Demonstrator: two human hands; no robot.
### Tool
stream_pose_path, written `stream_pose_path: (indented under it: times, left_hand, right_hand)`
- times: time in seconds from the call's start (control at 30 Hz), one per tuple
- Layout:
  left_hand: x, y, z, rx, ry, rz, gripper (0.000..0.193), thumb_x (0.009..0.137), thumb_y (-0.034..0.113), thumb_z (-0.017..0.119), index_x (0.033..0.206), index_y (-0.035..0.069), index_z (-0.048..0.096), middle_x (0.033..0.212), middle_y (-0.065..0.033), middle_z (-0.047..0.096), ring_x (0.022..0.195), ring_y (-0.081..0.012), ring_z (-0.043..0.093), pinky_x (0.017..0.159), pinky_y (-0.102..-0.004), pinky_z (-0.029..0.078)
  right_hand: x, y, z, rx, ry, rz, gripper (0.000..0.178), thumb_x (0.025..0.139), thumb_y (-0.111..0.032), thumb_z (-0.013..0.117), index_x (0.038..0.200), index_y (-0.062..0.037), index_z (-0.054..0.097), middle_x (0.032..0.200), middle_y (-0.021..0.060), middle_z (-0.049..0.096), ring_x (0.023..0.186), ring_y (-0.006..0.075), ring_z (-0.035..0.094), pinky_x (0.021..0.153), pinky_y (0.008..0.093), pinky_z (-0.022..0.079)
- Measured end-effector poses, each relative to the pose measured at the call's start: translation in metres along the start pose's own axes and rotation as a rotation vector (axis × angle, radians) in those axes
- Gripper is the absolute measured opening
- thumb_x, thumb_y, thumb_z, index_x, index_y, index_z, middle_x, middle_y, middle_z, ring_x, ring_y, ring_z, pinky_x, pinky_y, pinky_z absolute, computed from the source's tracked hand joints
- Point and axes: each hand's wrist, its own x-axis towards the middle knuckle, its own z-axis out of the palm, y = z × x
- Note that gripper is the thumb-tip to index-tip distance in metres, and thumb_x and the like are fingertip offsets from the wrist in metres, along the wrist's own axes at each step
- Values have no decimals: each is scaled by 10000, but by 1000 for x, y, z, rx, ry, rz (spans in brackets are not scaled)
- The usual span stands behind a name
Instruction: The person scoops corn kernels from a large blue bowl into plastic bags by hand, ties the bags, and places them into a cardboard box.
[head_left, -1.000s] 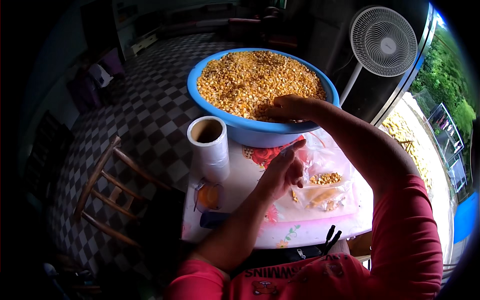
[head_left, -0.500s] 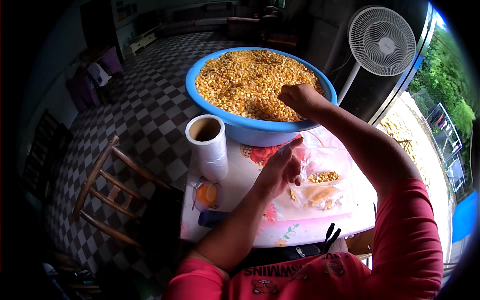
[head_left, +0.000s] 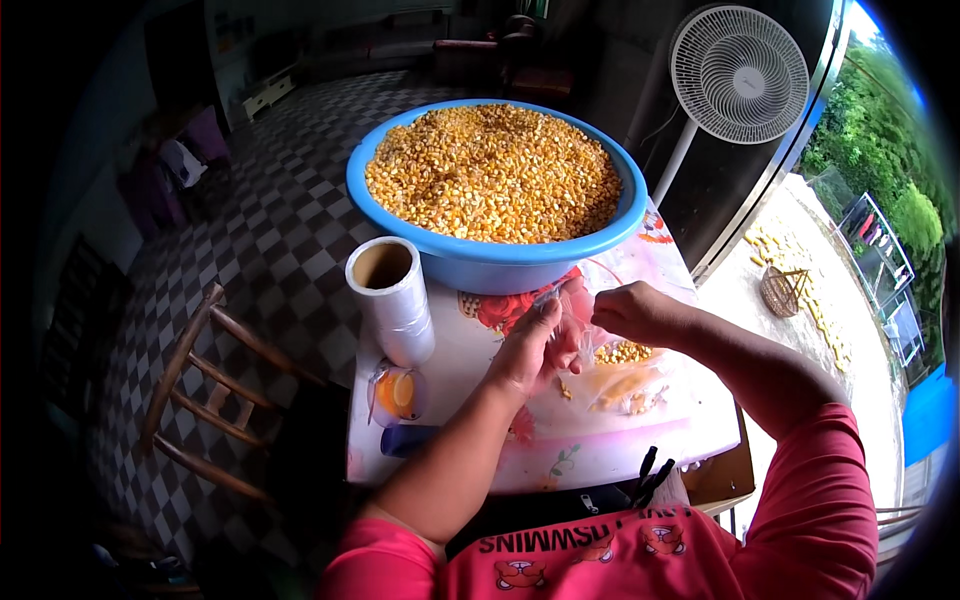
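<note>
A large blue basin (head_left: pixel 470 262) heaped with dried corn kernels (head_left: pixel 495 170) stands at the far side of the table. In front of it, a clear plastic bag (head_left: pixel 640 388) with some kernels in its bottom rests on the tabletop. My left hand (head_left: pixel 540 348) is closed on the bag's upper edge. Beside it on the right, my right hand (head_left: pixel 638 314) is held as a fist at the bag's mouth; whatever its fingers contain is hidden.
A roll of clear plastic bags (head_left: pixel 390 310) stands upright on the flowered tablecloth (head_left: pixel 560 450). Nearer lie a small cup with something orange (head_left: pixel 396 393) and a dark blue object (head_left: pixel 408 440). A wooden chair (head_left: pixel 215 400) is at left, a white fan (head_left: pixel 740 75) at right.
My right hand has come from the kernels in the basin down to the bag's mouth. My left hand has closed and lifted the bag's edge. The view has shifted slightly.
</note>
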Motion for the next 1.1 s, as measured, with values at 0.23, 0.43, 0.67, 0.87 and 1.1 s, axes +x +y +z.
stream_pose_path:
  times: [0.23,0.43,0.67,0.87,1.1]
  left_hand:
    - [-2,-1,-4,-14,-4,-15,535,894,472,498,1277,107,414,614,-13,504,471,-96,436,480,-278,428]
    - [-4,1,0,-16,41,-28,534,896,463,503,1281,106,410,626,-14,513,469,-97,437,488,-284,427]
    - [-2,1,-3,-8,13,2,512,902,447,499,1272,103,414,634,-19,521,470,-95,439,486,-279,445]
    - [0,-3,-6,-22,-18,2,554,906,443,492,1305,78,372,626,-16,504,477,-95,442,490,-275,456]
    - [-1,-1,-5,25,-23,16,588,881,479,514,1331,120,396,592,-6,475,472,-96,436,472,-269,445]
  right_hand:
    - [10,2,24,12,102,-186,108,839,-103,579,816,2,571,725,155,598,677,298,608,621,366,476]
    - [0,13,14,-4,147,-163,108,827,-118,541,820,-22,591,770,150,583,733,320,589,681,391,476]
    - [-28,14,-10,-440,-290,192,172,810,-232,619,810,-60,611,807,116,610,779,294,604,707,398,482]
    - [-23,1,-26,-351,-172,82,175,797,-240,651,795,-70,609,794,108,607,774,288,606,704,375,488]
    - [41,-32,-66,242,241,84,135,867,-156,564,800,-45,604,622,11,554,537,71,539,481,230,442]
